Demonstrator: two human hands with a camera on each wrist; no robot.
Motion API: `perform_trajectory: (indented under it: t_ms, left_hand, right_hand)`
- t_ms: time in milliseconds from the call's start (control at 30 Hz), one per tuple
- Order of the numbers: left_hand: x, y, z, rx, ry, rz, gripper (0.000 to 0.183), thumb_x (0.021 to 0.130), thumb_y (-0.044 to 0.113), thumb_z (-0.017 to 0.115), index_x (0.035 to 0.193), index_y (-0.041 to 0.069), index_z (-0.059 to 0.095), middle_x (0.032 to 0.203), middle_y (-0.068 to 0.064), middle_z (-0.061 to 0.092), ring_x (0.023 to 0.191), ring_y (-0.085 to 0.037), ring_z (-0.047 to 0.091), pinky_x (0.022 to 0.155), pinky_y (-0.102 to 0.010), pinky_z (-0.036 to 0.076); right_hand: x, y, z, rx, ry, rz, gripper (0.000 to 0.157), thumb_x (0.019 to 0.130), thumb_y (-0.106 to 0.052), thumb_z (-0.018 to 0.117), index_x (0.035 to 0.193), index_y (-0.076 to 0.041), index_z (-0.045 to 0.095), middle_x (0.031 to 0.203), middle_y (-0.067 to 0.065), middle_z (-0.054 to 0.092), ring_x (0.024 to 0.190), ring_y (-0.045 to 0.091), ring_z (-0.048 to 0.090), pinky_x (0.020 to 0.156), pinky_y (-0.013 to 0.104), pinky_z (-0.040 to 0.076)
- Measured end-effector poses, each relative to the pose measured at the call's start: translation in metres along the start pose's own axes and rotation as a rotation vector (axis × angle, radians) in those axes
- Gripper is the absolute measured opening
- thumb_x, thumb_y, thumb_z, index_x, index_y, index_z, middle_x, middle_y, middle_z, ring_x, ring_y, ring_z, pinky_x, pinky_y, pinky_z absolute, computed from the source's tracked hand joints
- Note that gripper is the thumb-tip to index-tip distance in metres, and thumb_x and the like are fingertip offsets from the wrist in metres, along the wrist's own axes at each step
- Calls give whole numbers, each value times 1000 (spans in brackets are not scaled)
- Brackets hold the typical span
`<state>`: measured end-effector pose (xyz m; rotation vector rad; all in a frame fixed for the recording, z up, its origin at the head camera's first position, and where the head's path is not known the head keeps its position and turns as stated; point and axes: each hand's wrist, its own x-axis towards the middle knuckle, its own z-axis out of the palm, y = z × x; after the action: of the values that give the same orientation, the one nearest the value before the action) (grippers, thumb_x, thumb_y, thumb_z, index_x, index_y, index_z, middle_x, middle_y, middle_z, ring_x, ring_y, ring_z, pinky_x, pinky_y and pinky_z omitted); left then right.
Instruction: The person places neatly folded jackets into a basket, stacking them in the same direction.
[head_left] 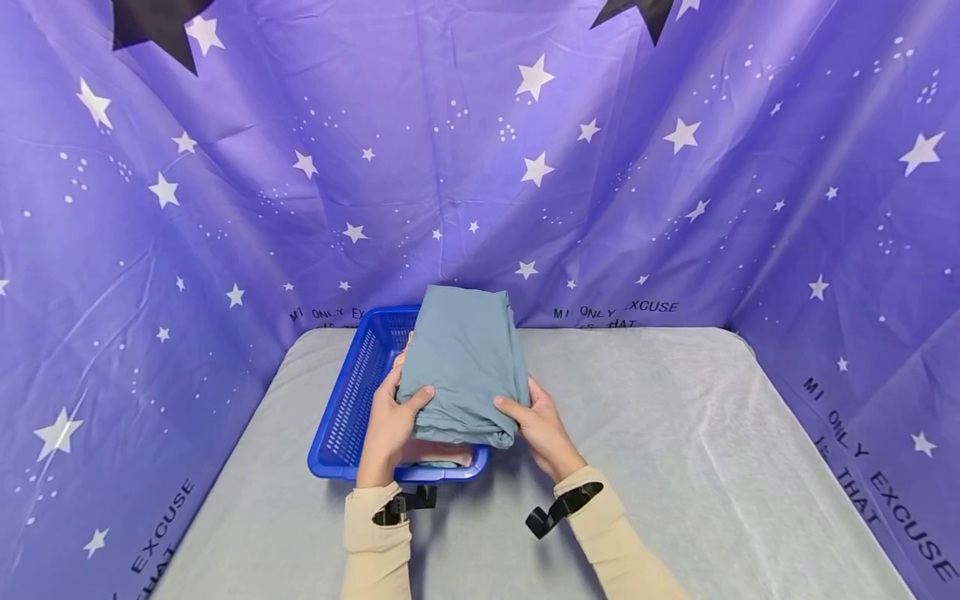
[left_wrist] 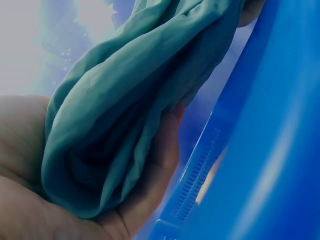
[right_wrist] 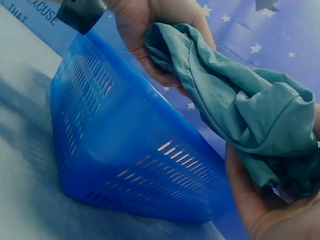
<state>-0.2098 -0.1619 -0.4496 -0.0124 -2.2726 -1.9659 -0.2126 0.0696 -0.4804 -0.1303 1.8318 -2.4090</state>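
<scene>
A folded grey-green cloth garment (head_left: 465,358) is held up over the blue plastic basket (head_left: 330,458), covering much of its right part. At the garment's near left edge my left hand (head_left: 390,423) grips it, thumb on top and fingers beneath. My right hand (head_left: 545,427) grips the near right edge in the same way. The left wrist view shows the cloth's rolled, layered end (left_wrist: 100,165) lying in the left palm. In the right wrist view the garment (right_wrist: 245,105) spans both hands above the basket's rim. Its kind cannot be told.
Inside the basket lies pinkish folded cloth (head_left: 435,452), partly hidden, with a bit of teal fabric by the near wall. The basket stands on a grey cloth-covered table (head_left: 675,467). A purple star-printed curtain (head_left: 480,167) encloses the back and sides.
</scene>
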Motion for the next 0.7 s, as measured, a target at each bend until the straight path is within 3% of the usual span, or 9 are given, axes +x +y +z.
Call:
perform_trajectory:
  t_ms: [200,333,533,700]
  left_hand:
    - [1,6,-10,68,-5,-29,53,98,9,66,149,10,50,144,-18,58,115,-23,60,88,-26,51]
    - [0,6,-17,119,-18,-33,46,98,8,66,143,8,53,131,-20,63,106,-23,62,89,-33,51]
    - [5,5,-29,201,-77,-31,50,100,8,63,148,5,48,140,-24,58,123,-37,58,104,-52,47]
    - [13,12,-41,260,-138,-46,47,101,8,61,146,3,47,138,-25,57,122,-37,58,103,-53,46]
  right_hand:
    - [6,-2,5,-79,-46,-33,64,94,-10,71,153,-12,46,146,18,57,115,17,64,95,28,56]
    - [10,-2,7,-145,-66,-28,62,93,-10,72,151,-11,49,143,18,59,117,19,63,98,31,54]
    - [15,-3,11,-292,-60,-33,55,92,-12,74,144,-10,56,135,15,65,119,21,61,102,35,51]
    - [19,-9,17,-387,-95,-61,54,93,-13,74,144,-6,56,138,15,64,127,26,60,110,44,47]
